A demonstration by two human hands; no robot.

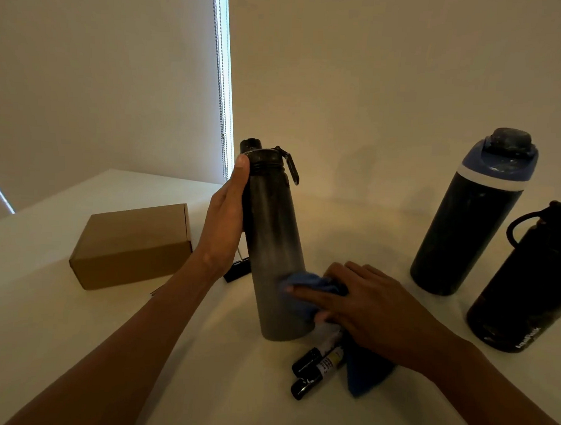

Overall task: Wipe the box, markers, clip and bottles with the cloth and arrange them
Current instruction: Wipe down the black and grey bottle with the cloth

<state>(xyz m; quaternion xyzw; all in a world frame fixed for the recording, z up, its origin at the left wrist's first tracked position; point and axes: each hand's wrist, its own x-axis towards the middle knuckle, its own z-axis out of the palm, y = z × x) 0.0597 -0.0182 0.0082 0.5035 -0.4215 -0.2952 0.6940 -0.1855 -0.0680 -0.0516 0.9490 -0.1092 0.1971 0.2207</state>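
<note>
Head view: three bottles stand on the pale, smooth table [74,348]. The grey bottle [276,244] is tall, matte and slightly tapered, with a black screw lid and a loop handle; it stands upright near the middle. The left hand [222,222] lies flat against its upper side, fingers straight and together, thumb tip at the lid — steadying rather than wrapping. The right hand [362,306] presses a soft, crumpled blue cloth [308,282] against the bottle's lower side, fingers extended over the fabric. Two markers [314,371] with black caps lie side by side just beside the base. One plain cardboard box [133,246] sits closed to the left, one black clip [236,270] between box and bottle. Well apart on the right — a blue-lidded bottle [472,214] with a scuffed dark body, and a black bottle [527,281].
</note>
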